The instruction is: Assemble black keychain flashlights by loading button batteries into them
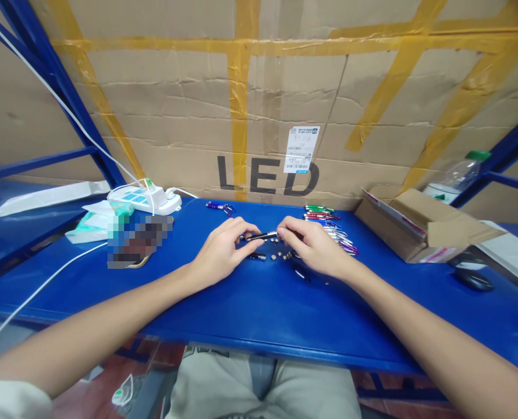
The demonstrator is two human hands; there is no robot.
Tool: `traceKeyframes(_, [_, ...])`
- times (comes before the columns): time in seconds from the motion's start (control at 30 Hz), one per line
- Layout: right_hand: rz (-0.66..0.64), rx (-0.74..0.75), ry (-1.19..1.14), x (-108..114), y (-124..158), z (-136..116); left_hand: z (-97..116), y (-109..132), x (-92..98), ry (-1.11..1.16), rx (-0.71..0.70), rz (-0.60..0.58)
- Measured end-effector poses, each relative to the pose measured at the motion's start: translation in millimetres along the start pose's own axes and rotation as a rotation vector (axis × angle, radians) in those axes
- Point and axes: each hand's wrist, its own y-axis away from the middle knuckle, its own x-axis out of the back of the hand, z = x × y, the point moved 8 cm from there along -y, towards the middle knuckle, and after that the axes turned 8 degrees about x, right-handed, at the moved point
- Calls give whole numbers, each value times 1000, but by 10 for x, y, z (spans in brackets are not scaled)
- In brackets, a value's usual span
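Between my two hands, just above the blue table, a slim black mini flashlight (262, 235) lies level. My left hand (226, 250) pinches its left part with thumb and fingers. At the other end, the closed fingertips of my right hand (311, 244) meet it; whether they also hold a small part is hidden. Under the hands are several small round button cells (279, 256). A short black tube (258, 256) rests by my left fingers, and a black flashlight part (301, 273) sits below my right hand.
Colored mini flashlights with carabiner clips (322, 216) lie behind my right hand; a blue one (219, 207) is farther left. Left are a pixelated phone (139, 241), tissue pack (97, 224) and power strip (145, 198). An open carton (416, 224) and computer mouse (472, 279) stand right.
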Motion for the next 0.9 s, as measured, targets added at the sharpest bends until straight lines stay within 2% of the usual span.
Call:
traceKeyframes(0.4, [-16, -3, 34, -12, 7, -7, -16, -12, 3, 11, 40, -16])
traceKeyframes(0.9, [-47, 9, 86, -35, 17, 3, -19, 9, -49, 14, 23, -42])
